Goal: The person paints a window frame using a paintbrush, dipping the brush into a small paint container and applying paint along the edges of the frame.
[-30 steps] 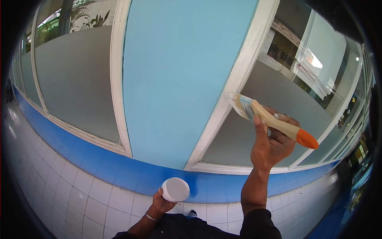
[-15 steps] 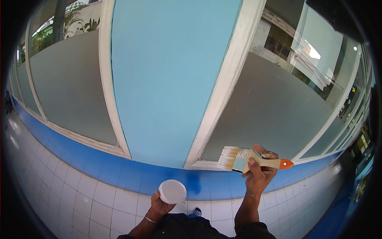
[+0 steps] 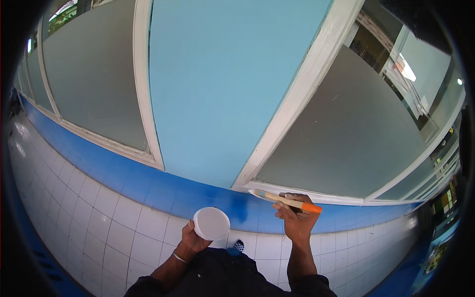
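Note:
My right hand (image 3: pixel 299 219) grips a paintbrush (image 3: pixel 282 199) by its pale wooden handle with an orange end. The brush is turned edge-on, its bristles pointing left. Their white-coated tip lies at the white window frame's bottom rail (image 3: pixel 316 196), near the corner with the slanted post; whether they touch cannot be made out. My left hand (image 3: pixel 194 238) is closed around a round white tub (image 3: pixel 212 223), held low in front of my body. White shows inside the tub. A pale band circles my left wrist.
Between the white frames stands a light blue panel (image 3: pixel 222 89). Frosted glass panes (image 3: pixel 346 133) flank it. A darker blue wall band (image 3: pixel 188 190) runs below, above the white tiled floor (image 3: pixel 118 237). One checkered shoe (image 3: pixel 239 245) shows beneath me.
My right hand has moved left, bringing the brush to the frame's lower corner and turning it from flat to edge-on. The tub stays in my left hand. The view has shifted slightly.

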Available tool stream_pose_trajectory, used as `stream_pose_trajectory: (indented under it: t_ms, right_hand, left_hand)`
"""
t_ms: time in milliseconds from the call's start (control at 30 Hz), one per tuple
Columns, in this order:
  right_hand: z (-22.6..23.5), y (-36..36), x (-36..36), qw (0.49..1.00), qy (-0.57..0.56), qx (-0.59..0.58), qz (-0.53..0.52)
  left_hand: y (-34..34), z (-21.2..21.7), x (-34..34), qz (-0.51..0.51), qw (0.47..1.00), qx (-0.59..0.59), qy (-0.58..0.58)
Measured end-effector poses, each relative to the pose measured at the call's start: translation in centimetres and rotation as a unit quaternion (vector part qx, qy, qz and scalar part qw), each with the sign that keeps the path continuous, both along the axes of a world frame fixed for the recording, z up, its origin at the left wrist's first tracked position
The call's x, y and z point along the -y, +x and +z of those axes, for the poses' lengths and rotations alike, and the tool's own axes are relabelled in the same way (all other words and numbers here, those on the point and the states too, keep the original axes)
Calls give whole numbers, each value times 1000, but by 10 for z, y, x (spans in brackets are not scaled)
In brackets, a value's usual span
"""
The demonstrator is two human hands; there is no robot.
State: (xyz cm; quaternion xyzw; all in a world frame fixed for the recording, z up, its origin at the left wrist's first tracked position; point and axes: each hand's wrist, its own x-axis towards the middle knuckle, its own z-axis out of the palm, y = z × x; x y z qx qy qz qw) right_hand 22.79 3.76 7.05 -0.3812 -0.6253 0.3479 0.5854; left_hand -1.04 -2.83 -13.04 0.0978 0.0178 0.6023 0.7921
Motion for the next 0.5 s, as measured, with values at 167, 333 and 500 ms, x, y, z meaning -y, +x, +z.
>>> stream_pose_trajectory:
  t_ms: [167,333,500]
  right_hand:
    - [-19,-8,-17,982,67,171,-31]
    - [-26,-10,-21,957,128,260,-22]
    - [-34,-19,-26,925,197,324,-5]
  left_hand:
    - [-1,5,1,7,1000,9,23]
    - [-2,6,4,9,999,20,26]
    - [-3,2,1,0,999,18,30]
